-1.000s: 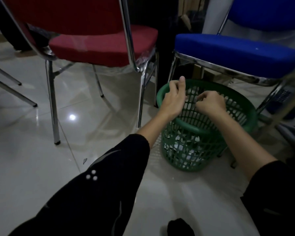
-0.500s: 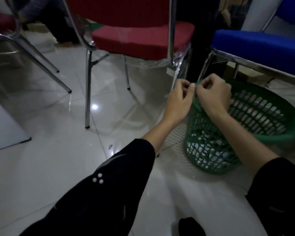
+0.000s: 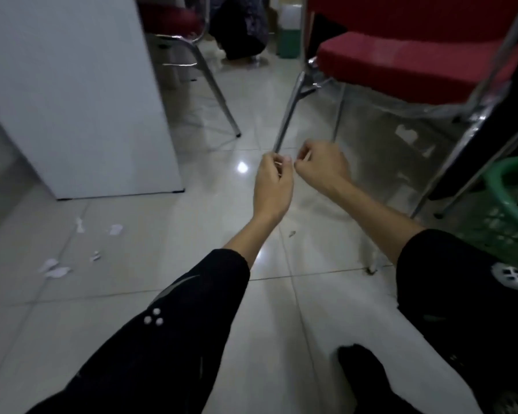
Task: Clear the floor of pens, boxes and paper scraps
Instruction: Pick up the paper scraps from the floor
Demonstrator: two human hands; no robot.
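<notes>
we hold our left hand and right hand close together, fingers curled; whether they pinch anything we cannot tell. scraps lie on the floor at left, well apart from the basket, so we likely reach there next.

Both hands are held out above the tiled floor, close together with fingers curled; the left hand and the right hand are nearly touching at the fingertips. Whether anything is pinched cannot be told. White paper scraps are scattered on the floor at the left, near a white cabinet. A green basket is seen at the right edge, beside a red chair.
</notes>
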